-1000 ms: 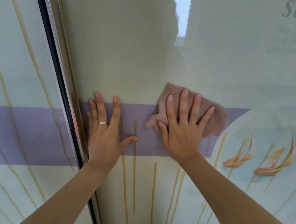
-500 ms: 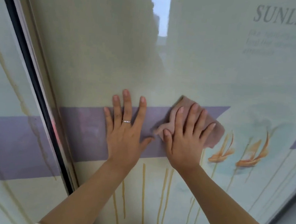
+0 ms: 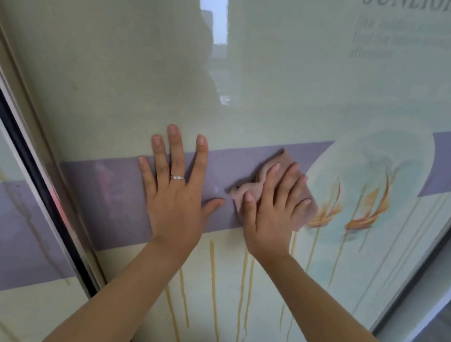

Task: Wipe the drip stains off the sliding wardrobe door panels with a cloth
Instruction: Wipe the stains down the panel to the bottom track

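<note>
A glossy sliding wardrobe door panel (image 3: 269, 73) fills the view, pale green with a purple band and printed orange flowers. My right hand (image 3: 272, 211) presses a pink cloth (image 3: 269, 165) flat against the purple band, fingers straight and spread over it. My left hand (image 3: 175, 191), wearing a ring, rests flat on the band just left of the cloth. Yellowish drip stains (image 3: 214, 288) run down the panel below both hands. More drips (image 3: 24, 212) streak the neighbouring panel on the left.
A dark metal frame strip (image 3: 33, 177) runs diagonally between the two panels at the left. Another frame edge (image 3: 429, 273) borders the panel at the right. Grey lettering (image 3: 414, 1) is printed at the top right.
The view has shifted so both hands sit more to the right on the panel. The right hand and cloth slid down and closer to the left hand; the cloth looks more bunched.
</note>
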Motion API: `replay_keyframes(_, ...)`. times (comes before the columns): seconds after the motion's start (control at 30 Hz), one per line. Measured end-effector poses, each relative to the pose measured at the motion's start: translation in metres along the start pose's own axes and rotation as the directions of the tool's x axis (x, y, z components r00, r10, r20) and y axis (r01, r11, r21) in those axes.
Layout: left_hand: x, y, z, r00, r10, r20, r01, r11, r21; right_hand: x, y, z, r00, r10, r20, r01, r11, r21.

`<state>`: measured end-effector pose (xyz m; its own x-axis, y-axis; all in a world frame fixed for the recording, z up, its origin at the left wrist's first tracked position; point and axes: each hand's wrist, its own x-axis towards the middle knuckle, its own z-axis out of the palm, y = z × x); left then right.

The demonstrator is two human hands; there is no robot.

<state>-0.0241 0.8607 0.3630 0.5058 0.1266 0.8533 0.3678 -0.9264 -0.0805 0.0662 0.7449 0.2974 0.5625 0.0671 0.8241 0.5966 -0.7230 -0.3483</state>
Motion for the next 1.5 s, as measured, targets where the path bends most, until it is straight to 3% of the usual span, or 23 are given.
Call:
replay_keyframes(0.1, 0.0, 0.0, 0.0, 1.0, 0.001, -0.005, -0.001, 1.0, 0.002, 0.026, 0.029, -0.014, 0.976, 0.22, 0.002, -0.219, 0.974, 0.06)
replay_keyframes(0.17, 0.0, 0.0, 0.001, 1.0, -0.001, -0.004, 0.001, 1.0, 0.009, 0.048, 0.041, -0.019, 0.889, 0.457, -0.011, -0.455, 0.887, 0.081)
replay_keyframes(0.2, 0.0, 0.0, 0.002, 1.0, -0.005, -0.005, 0.005, 1.0, 0.019, 0.051, 0.037, -0.018, 0.865, 0.499, -0.052, -0.495, 0.865, 0.079)
replay_keyframes(0.23, 0.0, 0.001, 0.003, 1.0, -0.007, -0.006, 0.007, 1.0, 0.03, 0.048, 0.029, -0.017, 0.88, 0.464, -0.098, -0.458, 0.886, 0.074)
replay_keyframes(0.33, 0.0, 0.001, 0.003, 1.0, -0.017, -0.009, 0.018, 0.999, 0.048, 0.017, 0.011, 0.001, 0.988, 0.14, -0.061, -0.138, 0.99, 0.037)
replay_keyframes(0.43, -0.001, 0.012, -0.001, 1.0, -0.004, -0.003, 0.004, 0.998, 0.058, 0.019, 0.03, -0.001, 0.998, 0.002, -0.061, -0.001, 1.0, 0.018)
replay_keyframes(0.5, 0.003, 0.033, 0.0, 0.999, 0.047, -0.002, -0.046, 0.997, 0.054, 0.042, 0.058, -0.009, 0.988, 0.098, -0.122, -0.096, 0.995, 0.019)
replay_keyframes(0.6, 0.011, 0.079, 0.007, 0.997, 0.071, -0.012, -0.071, 0.997, 0.009, 0.077, 0.098, -0.024, 0.91, 0.401, -0.103, -0.384, 0.911, 0.153)
replay_keyframes(0.67, 0.02, 0.105, 0.012, 0.997, 0.076, -0.014, -0.076, 0.997, 0.012, 0.081, 0.096, -0.027, 0.906, 0.404, -0.126, -0.387, 0.912, 0.136)
replay_keyframes(0.77, 0.034, 0.137, 0.025, 1.0, 0.027, -0.012, -0.027, 0.999, 0.028, 0.057, 0.097, -0.017, 0.987, 0.09, -0.132, -0.087, 0.996, 0.026)
replay_keyframes(0.83, 0.036, 0.145, 0.03, 1.0, -0.018, -0.013, 0.018, 0.999, 0.03, 0.054, 0.124, -0.017, 0.991, -0.083, -0.109, 0.084, 0.996, 0.005)
replay_keyframes(0.9, 0.034, 0.144, 0.032, 1.0, -0.02, -0.008, 0.021, 0.999, 0.035, 0.071, 0.164, -0.023, 0.988, -0.001, -0.152, 0.001, 1.0, 0.003)
replay_keyframes(0.97, 0.032, 0.141, 0.031, 1.0, -0.011, -0.019, 0.012, 0.998, 0.057, 0.095, 0.192, -0.03, 0.943, 0.26, -0.208, -0.256, 0.966, 0.046)
replay_keyframes(1.03, 0.033, 0.142, 0.031, 1.0, -0.015, -0.018, 0.016, 0.998, 0.06, 0.106, 0.192, -0.032, 0.887, 0.414, -0.207, -0.402, 0.91, 0.1)
replay_keyframes(1.1, 0.033, 0.143, 0.031, 1.0, -0.016, -0.017, 0.017, 0.998, 0.067, 0.092, 0.173, -0.029, 0.921, 0.322, -0.221, -0.318, 0.947, 0.055)
replay_keyframes(1.2, 0.032, 0.143, 0.029, 1.0, -0.025, -0.003, 0.025, 0.997, 0.07, 0.048, 0.154, -0.017, 0.993, 0.0, -0.12, 0.003, 1.0, 0.026)
replay_keyframes(1.27, 0.033, 0.143, 0.029, 1.0, -0.022, -0.005, 0.022, 0.997, 0.071, 0.045, 0.167, -0.017, 0.992, -0.059, -0.108, 0.063, 0.997, 0.036)
replay_keyframes(1.37, 0.033, 0.144, 0.029, 1.0, -0.023, -0.002, 0.023, 0.997, 0.074, 0.074, 0.195, -0.023, 0.965, 0.2, -0.171, -0.194, 0.98, 0.053)
replay_keyframes(1.43, 0.033, 0.145, 0.028, 0.999, -0.035, 0.009, 0.034, 0.997, 0.074, 0.095, 0.197, -0.028, 0.878, 0.435, -0.202, -0.416, 0.9, 0.131)
replay_keyframes(1.5, 0.033, 0.145, 0.029, 0.999, -0.035, 0.013, 0.034, 0.996, 0.077, 0.093, 0.178, -0.031, 0.886, 0.423, -0.191, -0.407, 0.906, 0.12)
